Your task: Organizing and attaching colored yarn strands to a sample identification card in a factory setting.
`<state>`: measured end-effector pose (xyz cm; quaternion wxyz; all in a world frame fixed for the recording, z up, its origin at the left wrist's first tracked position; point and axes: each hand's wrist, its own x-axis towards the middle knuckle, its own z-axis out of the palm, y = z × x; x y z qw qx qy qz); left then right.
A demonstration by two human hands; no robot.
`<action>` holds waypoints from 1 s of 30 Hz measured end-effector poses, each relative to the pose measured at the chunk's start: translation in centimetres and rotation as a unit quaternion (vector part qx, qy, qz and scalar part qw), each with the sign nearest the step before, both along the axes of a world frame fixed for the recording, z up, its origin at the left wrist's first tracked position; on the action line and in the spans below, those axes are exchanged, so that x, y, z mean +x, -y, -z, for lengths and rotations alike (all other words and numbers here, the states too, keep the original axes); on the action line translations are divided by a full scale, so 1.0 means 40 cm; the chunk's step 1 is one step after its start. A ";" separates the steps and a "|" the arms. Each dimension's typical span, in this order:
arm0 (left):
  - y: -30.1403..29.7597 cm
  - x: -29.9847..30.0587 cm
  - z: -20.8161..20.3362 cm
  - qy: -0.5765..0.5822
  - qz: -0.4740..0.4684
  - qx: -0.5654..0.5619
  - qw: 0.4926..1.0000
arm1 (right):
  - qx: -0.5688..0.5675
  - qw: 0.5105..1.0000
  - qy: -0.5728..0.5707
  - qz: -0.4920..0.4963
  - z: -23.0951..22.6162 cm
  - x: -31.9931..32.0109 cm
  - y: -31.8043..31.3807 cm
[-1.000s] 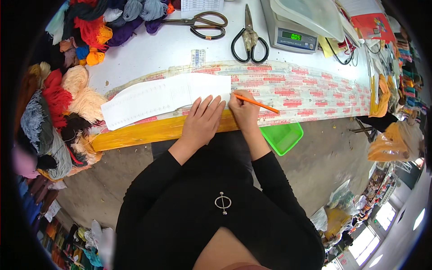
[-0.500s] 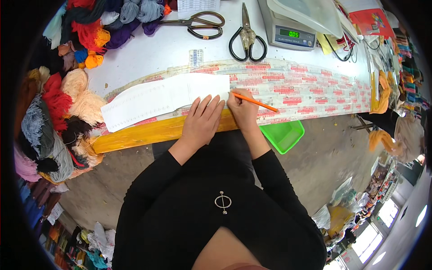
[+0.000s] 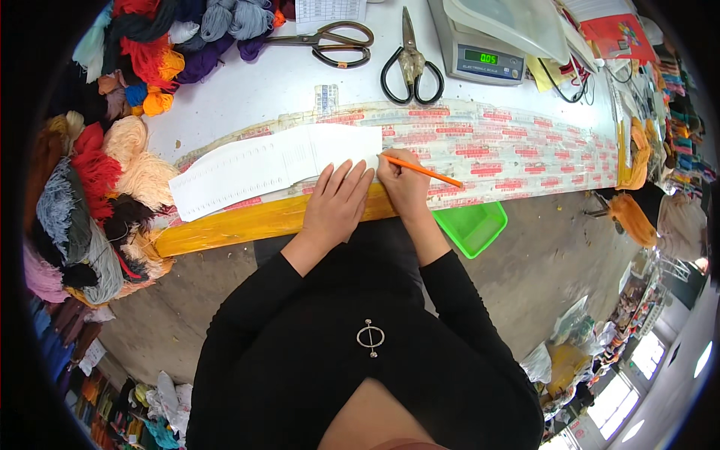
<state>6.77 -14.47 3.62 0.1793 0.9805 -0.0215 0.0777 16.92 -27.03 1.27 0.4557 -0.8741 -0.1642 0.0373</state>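
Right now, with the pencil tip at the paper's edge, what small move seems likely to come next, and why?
Probably a short stroke onto the white paper strip: the right hand holds the orange pencil with its tip at the strip's right end, and the left hand lies flat, pinning the strip down.

two scissors (image 3: 411,60), a digital scale (image 3: 480,56), yarn bundles (image 3: 90,172), perhaps a green tray (image 3: 472,225).
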 end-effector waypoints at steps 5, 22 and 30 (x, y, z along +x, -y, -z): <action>0.001 -0.001 0.002 0.000 -0.002 0.001 1.000 | 0.004 1.000 0.016 0.000 0.002 0.000 0.000; 0.001 -0.001 0.000 -0.002 0.000 -0.001 1.000 | 0.002 0.999 0.036 -0.008 -0.003 0.002 -0.004; 0.002 -0.001 0.003 0.000 0.001 0.005 1.000 | -0.001 1.000 0.021 -0.002 -0.016 0.002 -0.008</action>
